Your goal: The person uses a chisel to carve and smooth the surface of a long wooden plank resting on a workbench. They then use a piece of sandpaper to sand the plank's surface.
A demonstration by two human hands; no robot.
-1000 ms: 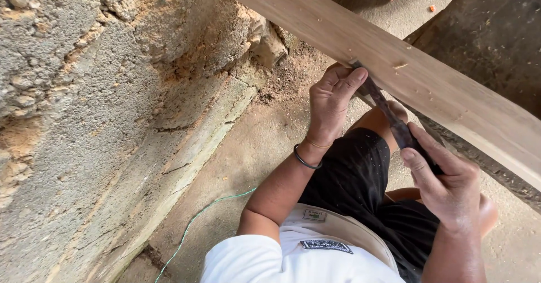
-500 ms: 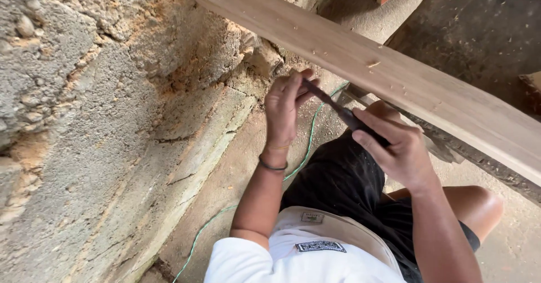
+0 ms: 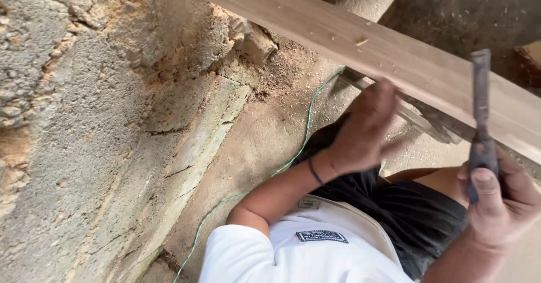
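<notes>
Steel chisel stands upright in right hand, fist closed on its handle, blade in front of wooden plank. Left hand, blurred, fingers loose, holds nothing, just below plank edge. 1 chip on plank; no finished cut visible.

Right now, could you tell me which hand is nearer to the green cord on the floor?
Left. The left hand hovers just right of the green cord; the right hand grips a chisel farther right.
</notes>
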